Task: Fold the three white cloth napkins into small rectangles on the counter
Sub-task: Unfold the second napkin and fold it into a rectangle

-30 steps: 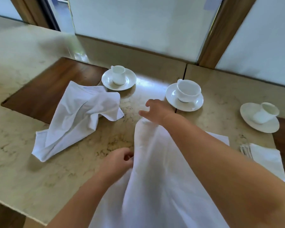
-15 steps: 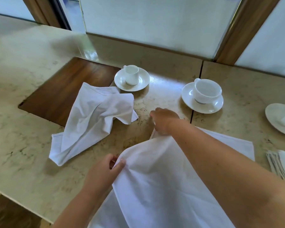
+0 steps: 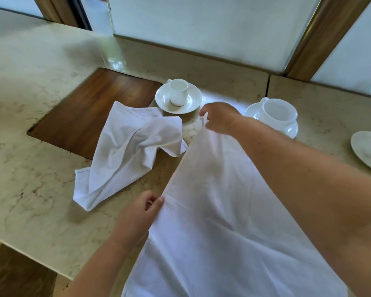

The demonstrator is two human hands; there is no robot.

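The right hand (image 3: 220,117) is pinching a far corner of the large white cloth napkin (image 3: 219,221) and is now holding it higher and farther back than half a second ago, close to the small white cup on its round saucer (image 3: 178,97) near the back edge of the beige marble counter (image 3: 30,146). The left hand (image 3: 137,217) is gripping the same napkin's left edge between thumb and fingers, nearer the front edge of the counter. Between the two hands that edge is now being pulled into a straight, taut line, where a moment ago the cloth was lying slacker and flatter. The napkin's lower part is running out of view at the bottom, so how much is resting on the counter cannot be told.

This is probably the stretching-out before a first fold, so the task is looking barely begun. A second white cloth napkin (image 3: 129,151) is lying crumpled, partly on the dark wooden inlay panel (image 3: 90,112) and partly on the marble, untouched since before. A third napkin is not showing now.
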